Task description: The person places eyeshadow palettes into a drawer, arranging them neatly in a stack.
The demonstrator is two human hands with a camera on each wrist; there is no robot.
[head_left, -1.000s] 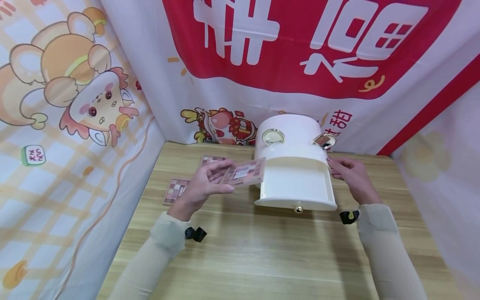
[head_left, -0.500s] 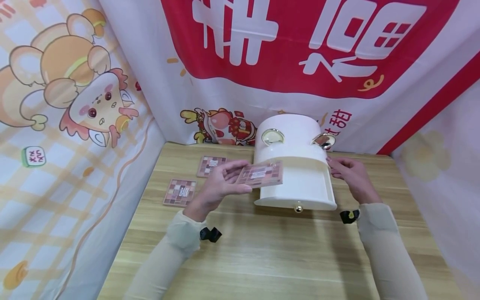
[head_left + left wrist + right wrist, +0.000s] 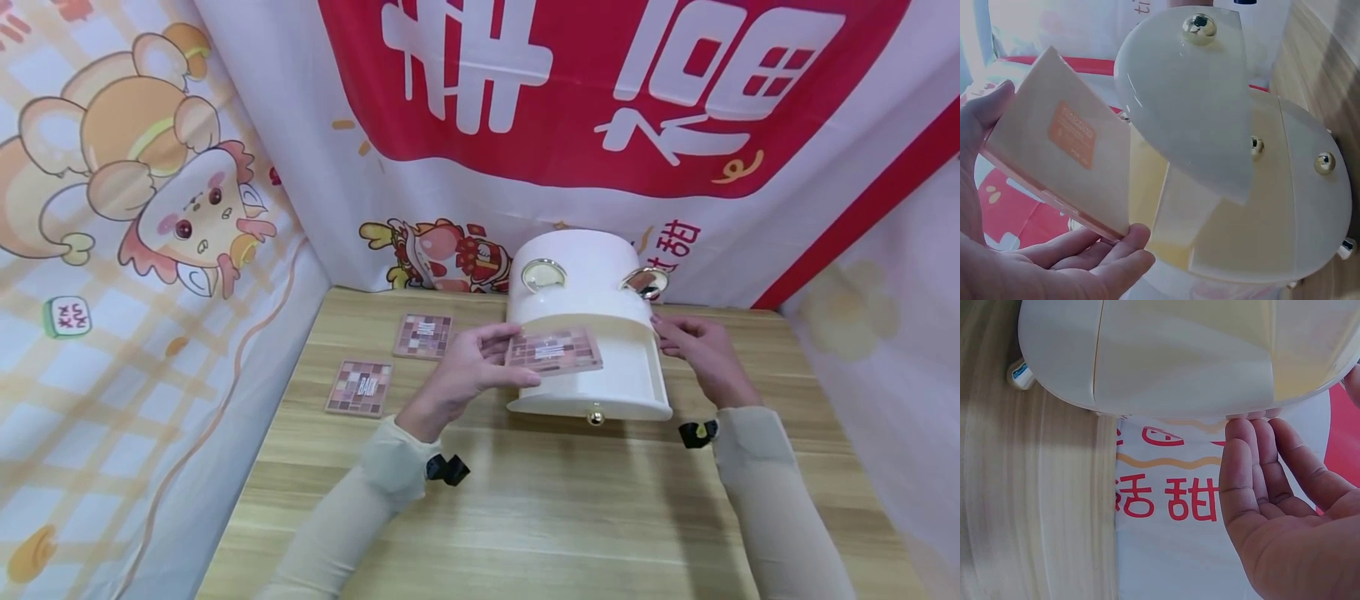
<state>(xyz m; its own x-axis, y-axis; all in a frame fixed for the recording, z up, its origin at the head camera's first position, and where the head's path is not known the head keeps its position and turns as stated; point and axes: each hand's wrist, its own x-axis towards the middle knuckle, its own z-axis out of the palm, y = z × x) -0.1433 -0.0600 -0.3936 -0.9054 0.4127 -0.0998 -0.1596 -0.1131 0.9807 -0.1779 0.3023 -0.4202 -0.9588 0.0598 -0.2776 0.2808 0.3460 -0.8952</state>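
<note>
My left hand point(image 3: 468, 371) pinches an eyeshadow palette point(image 3: 555, 352) by its left end, thumb on one edge and fingers on the opposite one. It hangs tilted over the pulled-out top drawer point(image 3: 547, 405) of a white rounded storage box point(image 3: 577, 254). In the left wrist view the palette's pale underside with an orange label point(image 3: 1074, 134) faces the camera, beside the drawer's gold knob point(image 3: 1199, 29). My right hand point(image 3: 701, 350) rests its fingertips against the box's right side, its fingers nearly straight in the right wrist view. The drawer's inside is partly covered by the palette.
Two more eyeshadow palettes, one nearer point(image 3: 360, 387) and one farther back point(image 3: 423, 336), lie flat on the wooden table point(image 3: 555, 517) left of the box. Gold-rimmed round pieces point(image 3: 543, 275) stick out from the box's upper front. Printed cloth point(image 3: 450, 183) hangs close behind it.
My left hand has carried its palette rightward, from beside the box to over the drawer. The two palettes on the table have come into fuller view. My right hand stays in place.
</note>
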